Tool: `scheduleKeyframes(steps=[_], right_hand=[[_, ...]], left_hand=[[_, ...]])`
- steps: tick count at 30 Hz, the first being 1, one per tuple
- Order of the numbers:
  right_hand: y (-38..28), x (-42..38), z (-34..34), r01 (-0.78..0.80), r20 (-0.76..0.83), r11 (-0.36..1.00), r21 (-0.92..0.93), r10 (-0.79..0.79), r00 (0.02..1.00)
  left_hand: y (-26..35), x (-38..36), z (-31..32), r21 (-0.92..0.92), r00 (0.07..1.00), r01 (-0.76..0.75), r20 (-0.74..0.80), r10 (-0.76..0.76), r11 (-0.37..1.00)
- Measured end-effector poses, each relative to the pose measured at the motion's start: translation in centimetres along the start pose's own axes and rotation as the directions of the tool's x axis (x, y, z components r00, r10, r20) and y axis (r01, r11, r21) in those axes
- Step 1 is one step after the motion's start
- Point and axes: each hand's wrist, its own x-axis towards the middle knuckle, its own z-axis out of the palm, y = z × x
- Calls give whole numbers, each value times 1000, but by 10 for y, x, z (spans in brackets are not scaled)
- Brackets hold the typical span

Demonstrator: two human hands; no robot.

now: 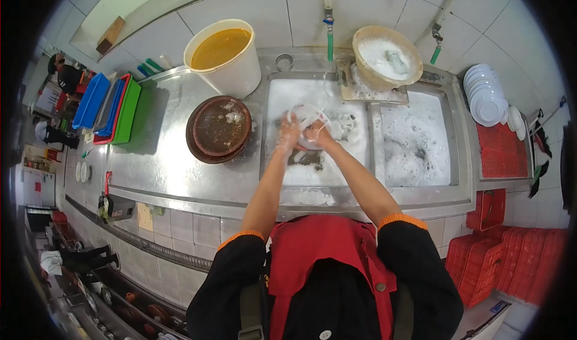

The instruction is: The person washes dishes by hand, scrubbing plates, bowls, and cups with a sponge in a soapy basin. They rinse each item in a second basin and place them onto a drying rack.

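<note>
Over the foamy left sink basin [276, 178], a white plate [308, 112] is tilted and wet, partly covered by my hands and smeared by motion. My left hand [289, 131] grips its left rim. My right hand [318, 134] presses against the inside of the plate with curled fingers; whatever lies under them is hidden. Thick white suds [351, 139] surround both hands, with a dark patch of water just below. A yellowish basin of soapy water [360, 57] holding a pale cloth or sponge stands behind the sinks.
Stacked brown clay dishes [219, 130] and a white bucket of orange-yellow liquid [240, 69] stand left of the sink. Further left are coloured plastic bins [126, 115]. A second sudsy basin [415, 142], stacked white plates [485, 100] and red crates [475, 268] are on the right.
</note>
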Motion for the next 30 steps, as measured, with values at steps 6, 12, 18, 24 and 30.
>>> scheduleKeyframes(steps=[6,12,18,24,30], right_hand=[[-16,-17,-96,389,13,760,-521,-449,894],[-38,12,-103,-210,216,67,975,-111,970],[0,-37,-20,-200,142,77,977,467,873],[-24,-81,-66,-30,-483,835,550,347,804],[52,-120,-194,-10,-697,972,-236,-162,699]], left_hand=[[13,-3,-48,-379,889,245,454,-51,893],[-34,16,14,-369,852,223,524,4,902],[-31,37,56,-595,987,72,-76,-145,800],[-60,18,67,229,879,-210,-382,286,951],[-88,-3,59,625,811,-572,527,253,531]])
